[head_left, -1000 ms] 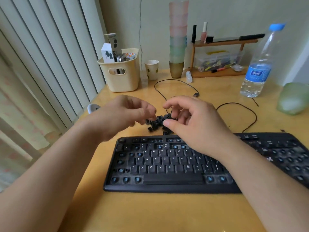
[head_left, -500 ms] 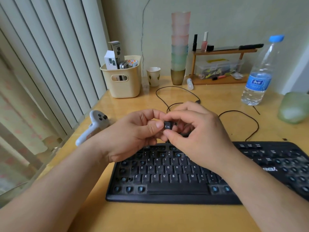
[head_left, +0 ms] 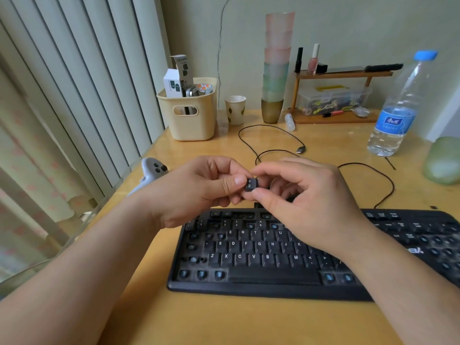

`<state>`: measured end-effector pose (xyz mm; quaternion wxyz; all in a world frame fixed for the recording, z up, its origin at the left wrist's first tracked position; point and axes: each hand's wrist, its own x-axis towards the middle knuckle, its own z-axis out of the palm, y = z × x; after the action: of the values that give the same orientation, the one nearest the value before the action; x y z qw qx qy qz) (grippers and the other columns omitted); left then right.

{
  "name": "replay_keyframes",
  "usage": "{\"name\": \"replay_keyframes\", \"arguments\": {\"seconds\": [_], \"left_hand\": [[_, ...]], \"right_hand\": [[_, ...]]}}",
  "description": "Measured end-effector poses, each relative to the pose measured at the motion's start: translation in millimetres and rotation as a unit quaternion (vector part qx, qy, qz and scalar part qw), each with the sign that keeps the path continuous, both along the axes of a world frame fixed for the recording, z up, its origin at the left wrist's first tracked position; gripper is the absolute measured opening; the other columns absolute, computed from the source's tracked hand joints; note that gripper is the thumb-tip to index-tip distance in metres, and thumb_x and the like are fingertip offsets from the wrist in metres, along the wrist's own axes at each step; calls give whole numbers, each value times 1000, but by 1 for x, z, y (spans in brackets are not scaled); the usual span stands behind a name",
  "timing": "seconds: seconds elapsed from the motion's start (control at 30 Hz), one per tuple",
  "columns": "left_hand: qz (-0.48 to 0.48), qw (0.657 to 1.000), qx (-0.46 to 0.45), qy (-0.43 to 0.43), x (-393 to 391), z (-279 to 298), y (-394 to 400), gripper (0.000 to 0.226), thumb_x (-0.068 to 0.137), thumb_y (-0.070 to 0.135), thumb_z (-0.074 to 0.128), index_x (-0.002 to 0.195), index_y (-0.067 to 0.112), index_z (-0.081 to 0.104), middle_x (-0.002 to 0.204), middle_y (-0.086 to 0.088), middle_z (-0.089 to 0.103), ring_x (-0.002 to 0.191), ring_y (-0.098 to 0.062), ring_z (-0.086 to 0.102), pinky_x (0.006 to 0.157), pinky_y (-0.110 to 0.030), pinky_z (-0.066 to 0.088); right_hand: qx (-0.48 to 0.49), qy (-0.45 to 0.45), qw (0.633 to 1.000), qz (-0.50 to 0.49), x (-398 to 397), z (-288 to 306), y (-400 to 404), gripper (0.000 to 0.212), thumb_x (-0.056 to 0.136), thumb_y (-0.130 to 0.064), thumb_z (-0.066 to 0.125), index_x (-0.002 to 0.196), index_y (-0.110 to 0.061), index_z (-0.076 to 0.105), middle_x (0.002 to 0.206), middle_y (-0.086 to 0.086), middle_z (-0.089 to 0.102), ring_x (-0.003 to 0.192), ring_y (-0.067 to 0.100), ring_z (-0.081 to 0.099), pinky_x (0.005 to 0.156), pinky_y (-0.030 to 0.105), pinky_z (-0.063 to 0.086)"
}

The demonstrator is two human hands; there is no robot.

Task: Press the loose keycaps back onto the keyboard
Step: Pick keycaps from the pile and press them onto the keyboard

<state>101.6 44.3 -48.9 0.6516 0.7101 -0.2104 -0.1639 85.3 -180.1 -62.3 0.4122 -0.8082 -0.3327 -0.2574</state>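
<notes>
Your hands meet above the keyboard's (head_left: 261,255) top edge, both pinching one keycap (head_left: 251,184) marked "2". Your left hand (head_left: 196,190) presses its thumb on the cap's left side; your right hand (head_left: 306,195) holds it between thumb and curled fingers. The keyboard lies on the surface (head_left: 224,319) below, with several bare blue switch stems along its left column and bottom row. At ten o'clock from the keycap stands a cream basket (head_left: 189,118); at two o'clock, a water bottle (head_left: 395,113).
</notes>
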Motion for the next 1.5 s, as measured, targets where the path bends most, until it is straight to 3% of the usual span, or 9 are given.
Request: {"name": "replay_keyframes", "arguments": {"seconds": [0.2,0.37,0.5,0.63,0.77,0.93,1.13,1.37,1.5], "left_hand": [[39,997,56,-43,0,5,10,18,88,27,69,93,10,71,83,-3,73,71,-12,55,70,-28,43],[53,996,64,-27,8,1,22,20,87,28,71,94,9,74,87,-7,73,73,-13,56,73,-29,45],[76,996,34,20,18,-5,37,19,102,22,59,113,11,70,97,-6,75,78,-13,60,72,-26,49],[177,952,230,-95,33,-24,50,14,105,21,59,109,27,71,95,5,76,81,-11,67,76,-28,54],[196,908,337,-154,38,-39,48,17,98,24,62,102,38,71,96,13,74,95,-8,67,89,-29,53],[219,912,308,-159,42,-41,46,22,96,22,60,107,36,72,97,11,73,95,-13,67,91,-34,54],[209,899,333,-195,40,-40,45,26,96,20,56,113,35,70,95,10,70,90,-9,63,77,-26,47],[195,886,358,-220,38,-39,43,27,98,23,55,117,33,71,101,9,69,93,-12,62,80,-26,45],[194,881,367,-226,37,-38,42,28,97,23,55,118,33,70,102,8,68,95,-12,62,81,-25,43]], "right_hand": [[-88,4,995,-46,-2,19,15,32,78,-50,69,99,-29,81,78,-14,70,68,6,65,64,33,58],[-228,-8,971,-73,3,40,34,27,79,-51,62,83,-28,77,69,-14,65,65,8,60,63,36,56],[-344,1,932,-112,8,57,48,18,83,-46,66,90,-34,76,74,-15,68,76,9,60,86,42,57],[-430,148,890,-26,12,60,67,6,83,-39,74,86,-35,76,71,-26,66,70,-4,59,64,24,47],[-505,136,852,-23,10,51,85,13,85,-43,72,93,-34,75,70,-19,63,67,-3,56,60,24,45],[-528,120,839,-40,6,44,93,16,86,-46,70,97,-34,73,80,-18,61,80,4,57,72,35,58],[-540,96,834,-56,2,36,98,14,89,-45,67,91,-32,71,81,-13,63,89,17,64,63,33,55],[-512,108,850,-57,-2,33,93,17,90,-44,68,90,-29,75,75,-13,67,80,10,65,68,37,61],[-474,141,867,-55,-1,34,89,11,89,-39,72,90,-29,77,76,-16,67,77,1,63,68,26,56]]}}
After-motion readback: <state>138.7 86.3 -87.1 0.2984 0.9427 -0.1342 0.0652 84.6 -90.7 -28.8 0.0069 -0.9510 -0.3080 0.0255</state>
